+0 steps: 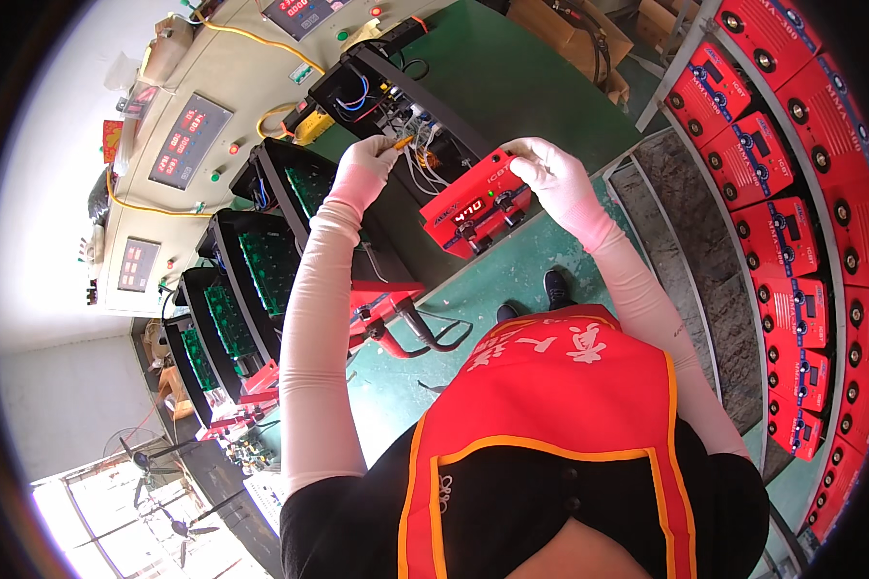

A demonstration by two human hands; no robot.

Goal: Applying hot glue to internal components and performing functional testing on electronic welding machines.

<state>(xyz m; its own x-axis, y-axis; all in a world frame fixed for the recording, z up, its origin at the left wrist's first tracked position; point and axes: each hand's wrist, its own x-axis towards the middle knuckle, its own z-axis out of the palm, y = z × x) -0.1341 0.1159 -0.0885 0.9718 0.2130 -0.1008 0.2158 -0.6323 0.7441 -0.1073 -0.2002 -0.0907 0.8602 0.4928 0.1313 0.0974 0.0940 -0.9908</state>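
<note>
My right hand (558, 183) grips the upper right edge of a red front panel (475, 186) with its fingers closed. The panel has a lit red digital display, a small green light and black knobs. It leans out tilted from the front of an opened black-framed machine (438, 118), with white wires (423, 172) running behind it. My left hand (365, 170) pinches a thin orange-handled tool (404, 143) among the wiring at the panel's back. Its tip is too small to make out. Both hands wear whitish gloves.
More opened machines with green circuit boards (256, 272) stand in a row at the left. Behind them is a bench panel with red digital meters (189, 141) and yellow cables. Racks of red machines (780, 237) line the right; a cardboard box (562, 41) lies beyond the green tabletop (541, 92).
</note>
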